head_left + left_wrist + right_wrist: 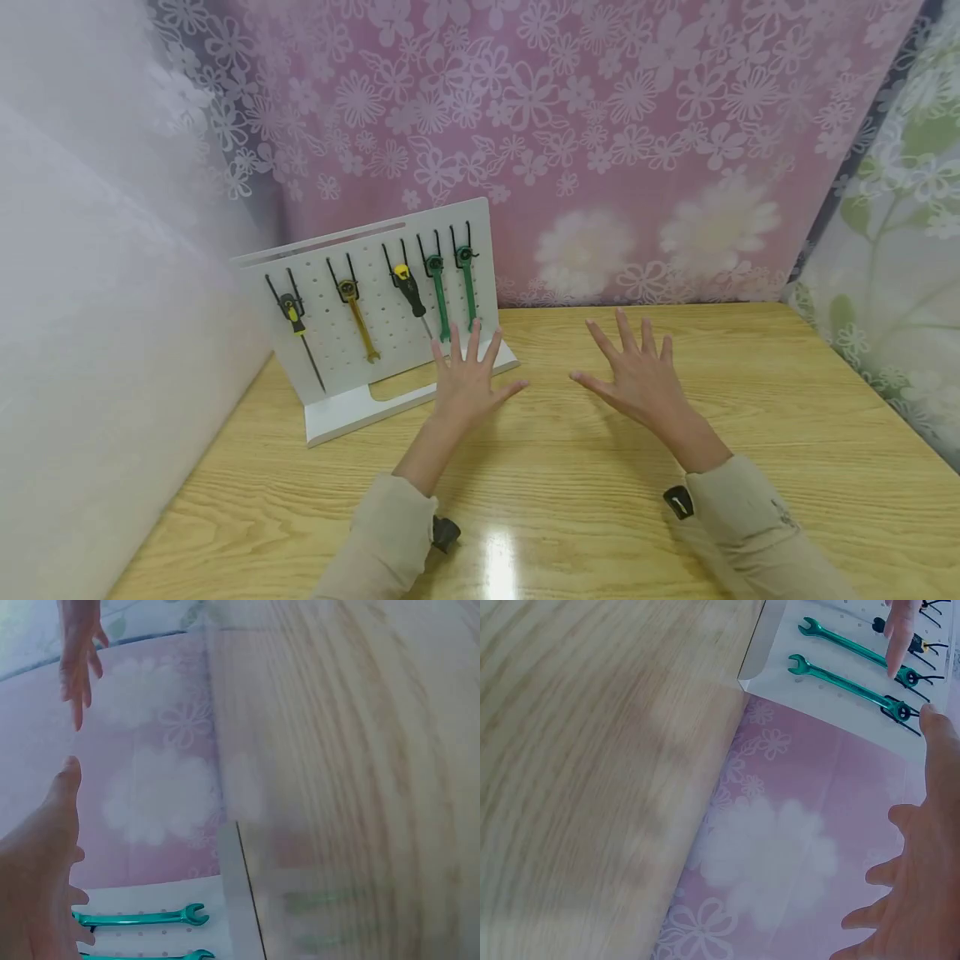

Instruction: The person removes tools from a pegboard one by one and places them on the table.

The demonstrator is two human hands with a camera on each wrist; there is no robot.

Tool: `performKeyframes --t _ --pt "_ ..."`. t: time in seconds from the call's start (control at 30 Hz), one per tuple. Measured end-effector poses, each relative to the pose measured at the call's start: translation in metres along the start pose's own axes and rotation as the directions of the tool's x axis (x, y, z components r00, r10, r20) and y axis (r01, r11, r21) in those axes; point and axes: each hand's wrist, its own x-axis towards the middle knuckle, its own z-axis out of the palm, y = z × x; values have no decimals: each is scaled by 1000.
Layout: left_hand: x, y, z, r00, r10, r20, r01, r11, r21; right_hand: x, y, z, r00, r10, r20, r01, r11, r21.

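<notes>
My left hand [467, 385] is spread with fingers straight, over the wooden table near the front base of a white pegboard stand [337, 417]. To the right, my right hand [643, 383] is likewise spread above the table, holding nothing. Two green wrenches [440, 298] hang on hooks at the board's right end, nearest the left hand; their open ends show in the left wrist view. Beside them hangs a black and yellow screwdriver [408, 290]. Further left are a gold-coloured wrench [358, 321] and a thin-shafted screwdriver [295, 313].
The wooden table [585, 475] reaches back to a pink flowered curtain [525, 150]. A white curtain [112, 250] borders the left side and a leaf-patterned one [892, 250] the right. Dark wrist devices [446, 533] sit by both sleeve cuffs.
</notes>
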Motion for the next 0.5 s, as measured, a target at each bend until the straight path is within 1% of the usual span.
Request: performKeyframes --t 0.1,0.2,0.27,0.4,0.5 --pt "0 -5 -6 1000 -25 -18 24 1000 -16 3 -2 -2 1000 1 -7 -1 1000 0" --pt "0 -12 -13 997 -53 -52 50 996 -69 7 -4 -4 1000 -6 -13 6 1000 -3" --pt "-2 -18 -18 995 -68 -76 61 995 -83 11 -5 -6 1000 -11 -15 11 1000 -3" --pt "-6 -32 -28 988 -101 -118 87 988 -124 21 -10 -9 1000 -17 -9 17 1000 11" --pt "-11 -44 -38 980 -135 -149 106 976 -189 32 -15 -9 1000 -24 -1 24 999 28"
